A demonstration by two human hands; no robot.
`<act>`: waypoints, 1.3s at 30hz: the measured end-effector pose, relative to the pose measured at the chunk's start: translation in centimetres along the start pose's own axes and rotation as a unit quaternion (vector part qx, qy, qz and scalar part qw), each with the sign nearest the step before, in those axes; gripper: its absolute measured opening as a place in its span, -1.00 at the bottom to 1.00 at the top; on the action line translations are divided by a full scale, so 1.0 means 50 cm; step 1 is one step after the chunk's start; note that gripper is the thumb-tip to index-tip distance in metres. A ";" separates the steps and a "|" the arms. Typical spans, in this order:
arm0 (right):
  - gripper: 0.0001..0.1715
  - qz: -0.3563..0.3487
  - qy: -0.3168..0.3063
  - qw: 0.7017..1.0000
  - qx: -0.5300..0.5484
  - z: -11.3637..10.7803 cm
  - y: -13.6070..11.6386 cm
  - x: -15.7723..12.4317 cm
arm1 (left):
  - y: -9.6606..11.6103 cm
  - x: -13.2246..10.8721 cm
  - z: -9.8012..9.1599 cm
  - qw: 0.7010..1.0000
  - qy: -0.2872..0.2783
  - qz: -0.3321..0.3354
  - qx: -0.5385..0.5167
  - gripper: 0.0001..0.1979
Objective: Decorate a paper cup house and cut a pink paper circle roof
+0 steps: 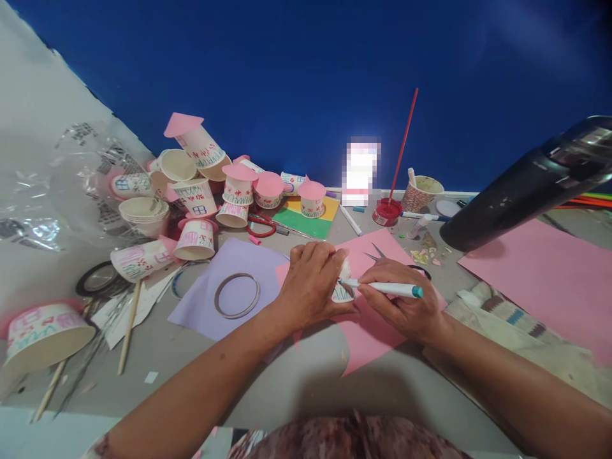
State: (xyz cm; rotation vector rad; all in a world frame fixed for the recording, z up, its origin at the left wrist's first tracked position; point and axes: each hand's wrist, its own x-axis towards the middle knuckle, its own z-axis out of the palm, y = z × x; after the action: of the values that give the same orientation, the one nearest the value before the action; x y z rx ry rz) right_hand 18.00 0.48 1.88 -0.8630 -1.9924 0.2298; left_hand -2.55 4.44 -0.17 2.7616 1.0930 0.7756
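My left hand is closed over a small white paper cup that lies on its side on a pink paper sheet. Green zigzag marks show on the cup's wall. My right hand pinches a white marker with a teal end, its tip touching the cup. Scissors lie on the pink sheet just behind my hands, partly hidden.
A pile of decorated cups with pink lids fills the back left. A lilac sheet carries a tape ring. A red paint pot with a stick, a patterned cup, a dark cylinder and pink paper lie right.
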 end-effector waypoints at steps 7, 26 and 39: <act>-0.84 0.041 0.068 0.997 0.001 -0.019 0.010 -0.005 | 0.001 -0.002 0.002 1.000 0.014 0.006 -0.001 0.15; -0.02 0.001 -0.153 0.988 -0.024 -0.040 0.053 0.007 | 0.005 0.001 -0.020 0.971 -0.029 -0.098 -0.217 0.47; -0.13 0.154 -0.069 0.980 0.105 -0.051 0.071 -0.007 | -0.020 0.006 -0.037 0.827 -0.036 -0.191 -0.527 0.11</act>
State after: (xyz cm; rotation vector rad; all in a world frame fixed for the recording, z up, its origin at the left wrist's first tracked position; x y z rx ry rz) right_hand 21.92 2.41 1.38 -1.0380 -1.9108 0.6813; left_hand -3.89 5.17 1.32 1.5664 0.7792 0.8400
